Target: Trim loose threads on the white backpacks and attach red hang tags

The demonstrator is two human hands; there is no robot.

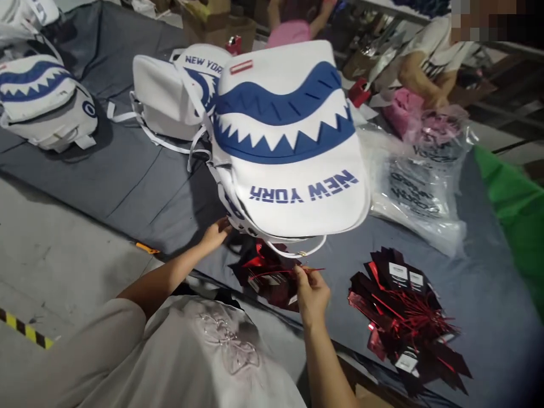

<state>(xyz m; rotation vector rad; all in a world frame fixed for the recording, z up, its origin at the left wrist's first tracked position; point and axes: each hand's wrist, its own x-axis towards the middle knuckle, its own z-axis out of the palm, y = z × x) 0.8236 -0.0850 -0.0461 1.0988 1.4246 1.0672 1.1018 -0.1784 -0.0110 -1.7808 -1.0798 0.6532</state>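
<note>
1. A grey cloth-covered table (140,181) fills the view, a pale floor to the left with a yellow-and-black hazard stripe (25,328) along it. Cardboard boxes (221,25) crowd the far end, and green fabric (514,209) lies at the right edge.

2. Writing now: the big white backpack (289,147) stands front and centre, blue shark-mouth design with white teeth, "NEW YORK" in blue reading upside down from here. A small red label (241,67) sits on its far corner, too small to read.

3. Behind it, a second white bag (178,90) shows "NEW YORK" as well. A third shark bag (42,102) lies well apart at far left.

4. The left hand (216,232) touches the backpack's lower left edge, fingers curled against it; whether it truly grips, I cannot tell.

5. The right hand (312,292) pinches a thin red tag string (276,273), just beneath the backpack's loop.

6. Under the hands lies a dark red heap of tags (263,277); a larger tag pile (403,317) with white printed labels rests to the right, print unreadable.

7. Containers: clear plastic bags (420,187) with dark printing lie right of the backpack, flat, the wording unclear.

8. Across the table, a co-worker's hand (433,99) rests on pink material (408,113).
</note>
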